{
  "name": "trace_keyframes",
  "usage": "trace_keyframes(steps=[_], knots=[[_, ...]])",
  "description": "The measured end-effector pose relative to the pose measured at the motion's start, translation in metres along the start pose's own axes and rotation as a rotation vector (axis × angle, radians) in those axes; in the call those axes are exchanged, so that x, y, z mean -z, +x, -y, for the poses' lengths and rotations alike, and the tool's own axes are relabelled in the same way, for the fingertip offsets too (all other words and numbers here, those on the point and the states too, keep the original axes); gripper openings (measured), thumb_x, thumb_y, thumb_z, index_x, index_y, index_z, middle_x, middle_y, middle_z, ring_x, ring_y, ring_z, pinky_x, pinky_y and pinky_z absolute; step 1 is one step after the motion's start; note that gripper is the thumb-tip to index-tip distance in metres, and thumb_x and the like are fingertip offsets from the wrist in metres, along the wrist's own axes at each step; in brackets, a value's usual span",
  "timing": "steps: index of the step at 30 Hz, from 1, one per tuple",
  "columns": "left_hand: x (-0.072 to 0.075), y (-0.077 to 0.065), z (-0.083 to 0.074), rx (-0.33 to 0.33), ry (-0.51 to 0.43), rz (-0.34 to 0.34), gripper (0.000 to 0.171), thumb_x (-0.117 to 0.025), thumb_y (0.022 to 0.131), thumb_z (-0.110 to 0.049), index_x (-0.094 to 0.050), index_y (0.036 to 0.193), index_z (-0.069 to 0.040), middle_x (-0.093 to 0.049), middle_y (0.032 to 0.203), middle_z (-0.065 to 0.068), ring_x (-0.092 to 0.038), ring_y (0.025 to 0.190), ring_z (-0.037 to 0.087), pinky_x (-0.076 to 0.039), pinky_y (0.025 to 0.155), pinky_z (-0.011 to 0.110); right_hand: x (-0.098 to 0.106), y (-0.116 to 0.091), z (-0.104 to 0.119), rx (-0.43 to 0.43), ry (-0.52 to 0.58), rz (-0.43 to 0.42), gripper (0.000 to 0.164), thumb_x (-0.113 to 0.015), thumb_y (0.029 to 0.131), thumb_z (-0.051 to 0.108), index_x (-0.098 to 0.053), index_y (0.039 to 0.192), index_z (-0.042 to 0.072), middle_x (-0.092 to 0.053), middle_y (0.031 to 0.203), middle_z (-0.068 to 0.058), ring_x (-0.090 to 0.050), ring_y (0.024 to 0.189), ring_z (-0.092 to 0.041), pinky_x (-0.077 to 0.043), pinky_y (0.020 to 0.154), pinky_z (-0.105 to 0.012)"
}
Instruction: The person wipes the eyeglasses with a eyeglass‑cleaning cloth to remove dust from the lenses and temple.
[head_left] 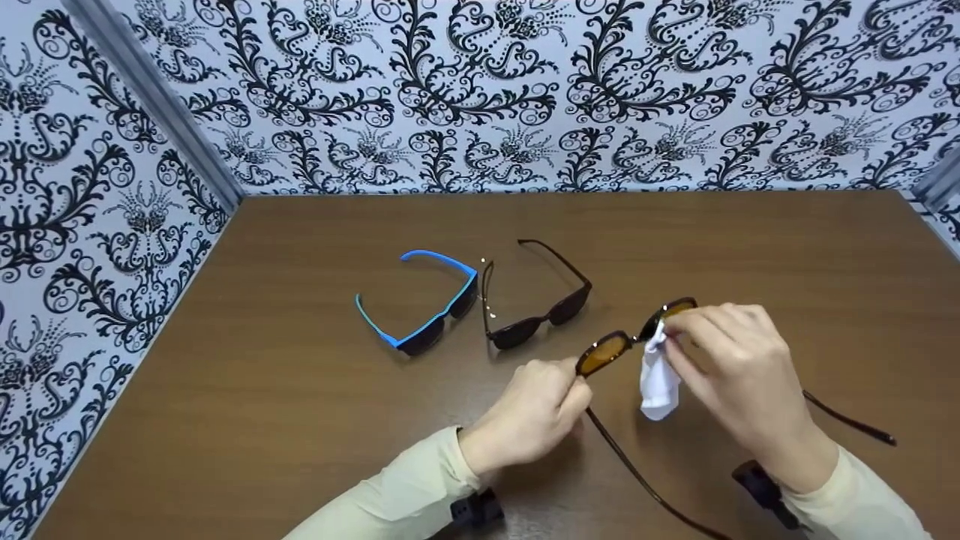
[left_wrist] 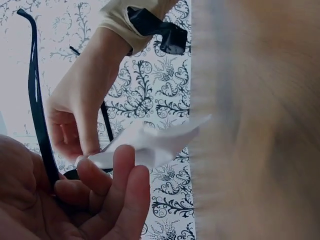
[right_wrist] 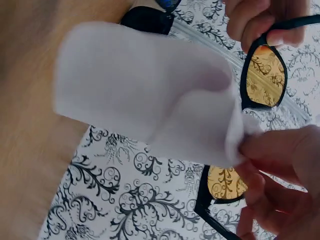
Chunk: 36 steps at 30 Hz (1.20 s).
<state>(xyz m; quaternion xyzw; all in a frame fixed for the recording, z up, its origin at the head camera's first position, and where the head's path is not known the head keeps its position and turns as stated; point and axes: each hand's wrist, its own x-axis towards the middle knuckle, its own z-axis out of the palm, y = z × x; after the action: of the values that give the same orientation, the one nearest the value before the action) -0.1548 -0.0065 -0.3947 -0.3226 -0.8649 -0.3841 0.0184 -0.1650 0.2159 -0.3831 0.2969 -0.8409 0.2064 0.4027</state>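
Note:
Dark-framed glasses with amber lenses [head_left: 606, 353] are held up over the table, arms unfolded toward the person. My left hand [head_left: 534, 411] pinches them at the left hinge corner. At the other lens, my right hand [head_left: 739, 375] pinches a white cloth [head_left: 660, 382] against the glasses. The cloth hangs down from the fingertips; the right wrist view shows it [right_wrist: 145, 95] broad and slightly blurred. In that view one amber lens [right_wrist: 265, 75] is bare, while cloth and fingers partly cover the other lens [right_wrist: 225, 182].
Blue-framed sunglasses [head_left: 439, 315] lie unfolded on the brown wooden table [head_left: 300, 420], left of centre. Beside them are dark brown sunglasses [head_left: 541, 321], also unfolded. A wall with black floral patterns [head_left: 480, 97] stands behind the table, with another [head_left: 90, 225] at its left.

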Motion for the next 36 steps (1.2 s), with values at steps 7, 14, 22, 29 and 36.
trace_keyframes(steps=[7,14,22,29,36], knots=[[0.001,0.004,0.0,0.083,-0.052,0.061,0.023,-0.046,0.09,-0.003,-0.043,0.069,-0.013,-0.042,0.056,-0.01,-0.037,0.046,0.002,-0.031,0.042,0.016,0.004,0.003,0.0,-0.144,-0.135,-0.033,0.007,-0.067,0.075,-0.002,-0.065,0.082,-0.002,-0.064,0.078,-0.016,-0.057,0.067,-0.035,-0.042,0.063,-0.049],[-0.001,0.012,0.004,0.15,-0.058,0.056,0.024,-0.047,0.092,-0.005,-0.049,0.069,-0.012,-0.055,0.054,-0.007,-0.045,0.046,0.003,-0.035,0.044,0.017,0.012,0.009,-0.004,-0.307,-0.211,-0.105,0.008,-0.062,0.082,0.002,-0.063,0.087,-0.004,-0.062,0.081,-0.02,-0.056,0.061,-0.036,-0.04,0.047,-0.051],[-0.004,0.012,0.002,0.057,0.059,0.044,0.022,-0.047,0.087,-0.003,-0.039,0.069,-0.013,-0.029,0.058,-0.008,-0.032,0.049,0.006,-0.028,0.044,0.019,0.008,0.013,-0.011,-0.405,-0.143,0.034,0.008,-0.063,0.086,0.0,-0.062,0.093,-0.004,-0.06,0.087,-0.023,-0.06,0.065,-0.038,-0.045,0.05,-0.054],[-0.004,0.011,-0.002,0.023,0.16,0.006,0.018,-0.049,0.085,-0.006,-0.043,0.069,-0.011,-0.03,0.059,-0.008,-0.038,0.051,0.01,-0.035,0.044,0.025,0.005,0.014,-0.019,-0.342,0.042,-0.041,0.011,-0.063,0.084,-0.008,-0.064,0.094,-0.003,-0.06,0.092,-0.016,-0.058,0.077,-0.022,-0.042,0.07,-0.026],[-0.006,0.011,0.0,0.04,0.14,0.002,0.02,-0.049,0.085,-0.005,-0.041,0.068,-0.012,-0.029,0.059,-0.007,-0.036,0.051,0.01,-0.033,0.044,0.023,0.002,0.016,-0.011,-0.213,0.137,-0.103,0.02,-0.07,0.076,-0.015,-0.067,0.092,-0.003,-0.063,0.095,-0.015,-0.061,0.085,-0.025,-0.041,0.085,-0.01]])
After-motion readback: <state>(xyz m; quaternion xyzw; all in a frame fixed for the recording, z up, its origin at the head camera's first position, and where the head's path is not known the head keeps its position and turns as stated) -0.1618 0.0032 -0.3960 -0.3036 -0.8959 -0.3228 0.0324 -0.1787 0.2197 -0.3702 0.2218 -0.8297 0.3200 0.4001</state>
